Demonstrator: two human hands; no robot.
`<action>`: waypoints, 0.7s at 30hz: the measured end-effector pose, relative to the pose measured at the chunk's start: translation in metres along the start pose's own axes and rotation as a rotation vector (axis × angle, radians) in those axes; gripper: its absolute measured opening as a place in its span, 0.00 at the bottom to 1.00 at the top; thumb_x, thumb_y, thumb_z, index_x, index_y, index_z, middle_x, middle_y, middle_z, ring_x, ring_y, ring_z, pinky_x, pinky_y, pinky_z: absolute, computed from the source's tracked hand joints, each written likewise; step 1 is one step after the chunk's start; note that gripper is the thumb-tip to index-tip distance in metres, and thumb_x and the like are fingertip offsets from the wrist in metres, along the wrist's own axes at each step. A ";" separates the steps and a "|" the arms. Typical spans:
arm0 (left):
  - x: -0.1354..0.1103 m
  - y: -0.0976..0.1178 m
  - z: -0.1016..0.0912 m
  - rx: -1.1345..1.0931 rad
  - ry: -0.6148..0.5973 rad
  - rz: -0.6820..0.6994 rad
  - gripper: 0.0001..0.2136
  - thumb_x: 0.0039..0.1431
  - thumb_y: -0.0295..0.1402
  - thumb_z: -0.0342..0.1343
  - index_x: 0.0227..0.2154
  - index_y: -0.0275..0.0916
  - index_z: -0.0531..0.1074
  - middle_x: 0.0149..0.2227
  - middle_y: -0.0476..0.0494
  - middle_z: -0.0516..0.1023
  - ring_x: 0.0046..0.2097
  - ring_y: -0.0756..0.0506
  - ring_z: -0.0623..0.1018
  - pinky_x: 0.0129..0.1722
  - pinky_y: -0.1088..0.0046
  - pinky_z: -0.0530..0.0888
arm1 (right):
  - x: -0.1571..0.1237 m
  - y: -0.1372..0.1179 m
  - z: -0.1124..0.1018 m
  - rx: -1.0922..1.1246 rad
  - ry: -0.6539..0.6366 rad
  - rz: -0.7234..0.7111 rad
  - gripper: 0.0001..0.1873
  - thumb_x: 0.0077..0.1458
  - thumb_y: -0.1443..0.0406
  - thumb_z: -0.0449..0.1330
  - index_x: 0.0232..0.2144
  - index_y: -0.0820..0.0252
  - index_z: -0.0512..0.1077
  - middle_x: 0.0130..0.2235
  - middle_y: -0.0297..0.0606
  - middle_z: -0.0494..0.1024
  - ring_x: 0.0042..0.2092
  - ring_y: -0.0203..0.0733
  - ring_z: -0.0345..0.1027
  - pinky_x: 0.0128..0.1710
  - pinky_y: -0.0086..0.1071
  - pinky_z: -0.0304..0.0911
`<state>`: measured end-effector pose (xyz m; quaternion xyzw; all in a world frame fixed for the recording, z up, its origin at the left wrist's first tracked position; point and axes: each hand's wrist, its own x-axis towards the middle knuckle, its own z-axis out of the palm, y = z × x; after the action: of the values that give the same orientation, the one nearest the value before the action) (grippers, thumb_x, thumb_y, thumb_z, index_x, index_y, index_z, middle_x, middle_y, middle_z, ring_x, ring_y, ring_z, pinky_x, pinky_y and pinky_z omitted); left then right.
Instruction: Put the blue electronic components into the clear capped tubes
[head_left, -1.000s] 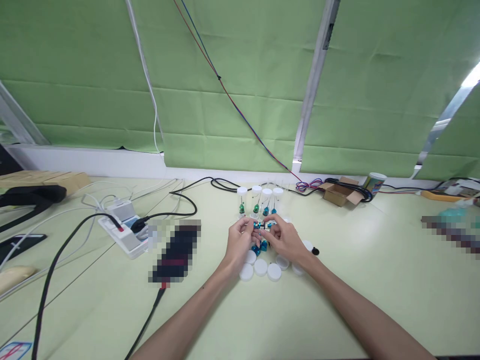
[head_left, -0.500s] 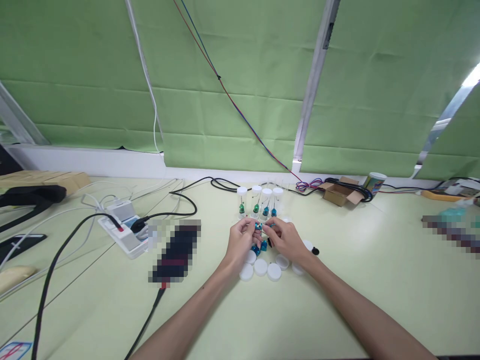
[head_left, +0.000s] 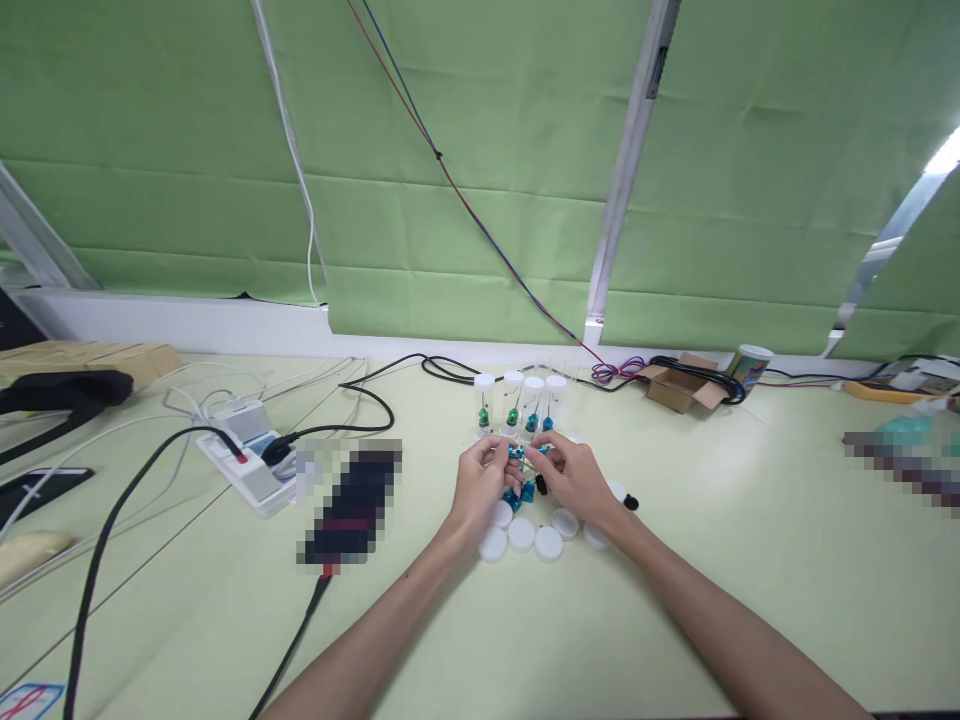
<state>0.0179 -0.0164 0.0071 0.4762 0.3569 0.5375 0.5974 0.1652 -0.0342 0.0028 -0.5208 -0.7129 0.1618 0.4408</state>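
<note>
My left hand (head_left: 480,485) and my right hand (head_left: 574,477) meet at the middle of the pale green table (head_left: 675,560), fingers pinched together around a small blue part (head_left: 516,453) held between them. More small blue parts (head_left: 520,493) lie on the table just under my fingers. Several loose white caps (head_left: 522,535) lie in front of my hands. Behind them stand several clear capped vials (head_left: 517,405) in a row, each with a green or blue piece inside.
A white power strip (head_left: 247,455) with black and white cables lies to the left, beside a blurred dark object (head_left: 352,505). A small open cardboard box (head_left: 679,385) and a can (head_left: 748,368) sit at the back right. Green blinds hang behind the table.
My right hand's fingers have closed in slightly toward my left hand over the small blue part. Everything else stays where it was.
</note>
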 end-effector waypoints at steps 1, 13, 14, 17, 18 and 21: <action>0.000 0.000 0.000 -0.005 0.003 0.004 0.15 0.50 0.43 0.60 0.29 0.34 0.71 0.20 0.48 0.70 0.20 0.50 0.72 0.18 0.76 0.70 | -0.001 0.000 0.000 0.016 -0.006 -0.008 0.11 0.59 0.56 0.54 0.36 0.57 0.68 0.16 0.24 0.63 0.19 0.33 0.55 0.23 0.26 0.52; 0.000 -0.001 0.000 0.022 -0.009 -0.009 0.15 0.51 0.43 0.59 0.30 0.34 0.70 0.19 0.48 0.70 0.20 0.50 0.71 0.18 0.76 0.69 | -0.001 0.001 0.001 0.002 -0.066 -0.053 0.12 0.62 0.58 0.51 0.34 0.58 0.68 0.18 0.28 0.68 0.20 0.35 0.59 0.24 0.28 0.54; 0.000 -0.001 0.000 0.022 -0.010 -0.005 0.14 0.51 0.43 0.59 0.30 0.34 0.70 0.20 0.48 0.70 0.20 0.50 0.71 0.18 0.76 0.69 | -0.001 0.001 0.000 -0.003 -0.066 -0.052 0.13 0.62 0.57 0.50 0.32 0.58 0.68 0.18 0.29 0.68 0.21 0.35 0.59 0.24 0.28 0.54; -0.001 0.000 0.000 0.024 -0.016 0.001 0.15 0.51 0.44 0.59 0.29 0.35 0.71 0.20 0.47 0.71 0.20 0.50 0.71 0.18 0.76 0.69 | 0.000 0.000 0.000 -0.028 -0.063 -0.052 0.19 0.63 0.56 0.48 0.24 0.58 0.66 0.18 0.30 0.68 0.21 0.35 0.60 0.25 0.28 0.54; -0.001 0.000 0.000 0.025 -0.018 0.000 0.15 0.51 0.44 0.59 0.29 0.35 0.71 0.21 0.47 0.71 0.21 0.50 0.72 0.18 0.76 0.69 | 0.000 0.000 0.000 -0.039 -0.057 -0.050 0.21 0.63 0.56 0.47 0.22 0.58 0.64 0.18 0.30 0.68 0.21 0.35 0.59 0.25 0.28 0.54; -0.001 0.000 0.000 0.026 -0.017 0.000 0.15 0.51 0.43 0.59 0.29 0.34 0.71 0.21 0.47 0.71 0.21 0.50 0.72 0.19 0.76 0.70 | 0.001 0.000 -0.001 -0.067 -0.038 -0.027 0.23 0.63 0.54 0.47 0.20 0.58 0.63 0.17 0.30 0.67 0.21 0.34 0.58 0.25 0.28 0.53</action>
<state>0.0180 -0.0177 0.0070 0.4884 0.3587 0.5287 0.5943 0.1657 -0.0340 0.0038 -0.5224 -0.7331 0.1419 0.4117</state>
